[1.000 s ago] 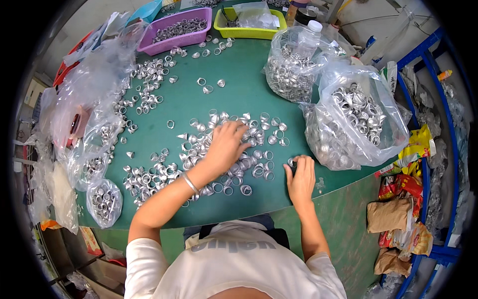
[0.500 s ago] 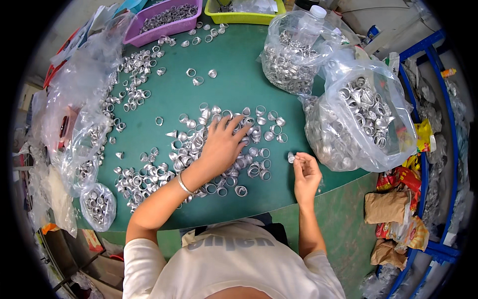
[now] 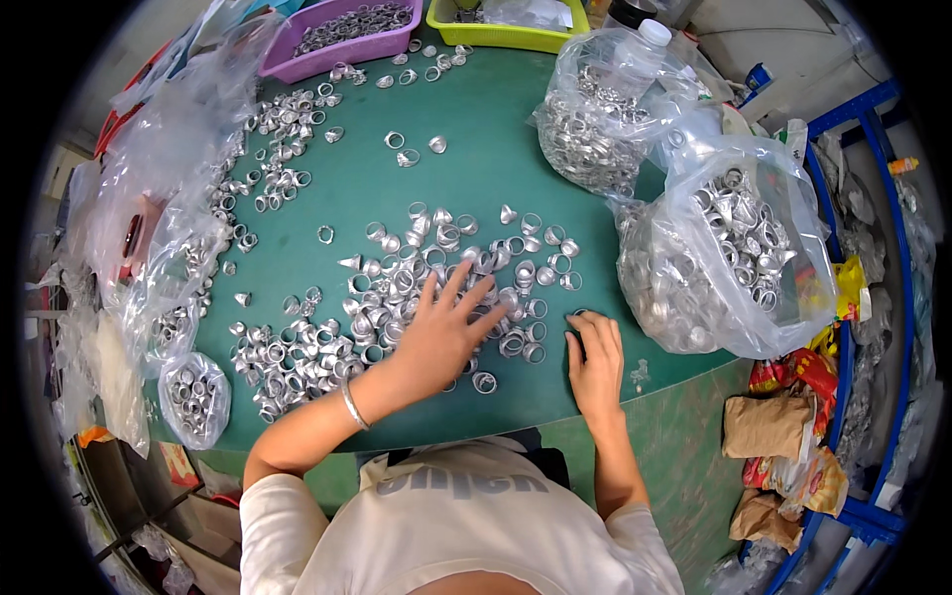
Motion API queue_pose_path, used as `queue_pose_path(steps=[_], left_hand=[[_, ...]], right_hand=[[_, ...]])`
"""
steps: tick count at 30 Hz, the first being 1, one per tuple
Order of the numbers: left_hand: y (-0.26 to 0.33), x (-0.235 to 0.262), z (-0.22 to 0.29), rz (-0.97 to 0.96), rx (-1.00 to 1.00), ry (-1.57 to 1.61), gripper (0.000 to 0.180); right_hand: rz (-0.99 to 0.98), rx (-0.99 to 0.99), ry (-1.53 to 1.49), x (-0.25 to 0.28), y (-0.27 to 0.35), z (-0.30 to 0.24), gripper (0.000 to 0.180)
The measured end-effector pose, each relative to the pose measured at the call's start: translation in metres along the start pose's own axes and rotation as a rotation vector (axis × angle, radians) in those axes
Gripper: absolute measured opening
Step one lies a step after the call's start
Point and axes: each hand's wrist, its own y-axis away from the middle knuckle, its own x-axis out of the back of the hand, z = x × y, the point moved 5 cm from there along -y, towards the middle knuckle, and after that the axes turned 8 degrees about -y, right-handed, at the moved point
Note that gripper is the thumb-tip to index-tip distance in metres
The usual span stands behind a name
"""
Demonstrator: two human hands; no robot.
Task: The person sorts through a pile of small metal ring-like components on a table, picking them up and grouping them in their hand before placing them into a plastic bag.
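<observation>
A spread of small silver metal rings and cone-shaped caps (image 3: 397, 288) covers the middle of the round green table (image 3: 496, 159). My left hand (image 3: 441, 332) lies flat on this pile with fingers spread apart, a thin bracelet on the wrist. My right hand (image 3: 595, 359) rests on the table near the front edge, to the right of the pile, fingers curled down over a small metal piece at its fingertips; whether it grips the piece is not clear.
Two big clear bags of silver parts (image 3: 729, 258) (image 3: 600, 119) stand at the right. A purple basket (image 3: 342, 30) and a yellow-green basket (image 3: 506, 25) sit at the back. More plastic bags (image 3: 193, 397) line the left edge. Packets (image 3: 773, 426) lie on the floor at the right.
My left hand has stayed spread on the pile, shifting slightly. My right hand lifted a small piece off the table, then came back down near the front edge.
</observation>
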Motion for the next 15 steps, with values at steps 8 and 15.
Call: queue_pose_path(steps=[8,15], left_hand=[[0.045,-0.019,0.041,0.010,-0.051,0.040,0.040],[0.075,0.001,0.019,0.229,0.162,0.266,0.035]], right_hand=[[-0.032,0.110,-0.017,-0.014,-0.053,-0.013,0.032],[-0.413,0.358,-0.032,-0.067,-0.052,-0.060,0.042]])
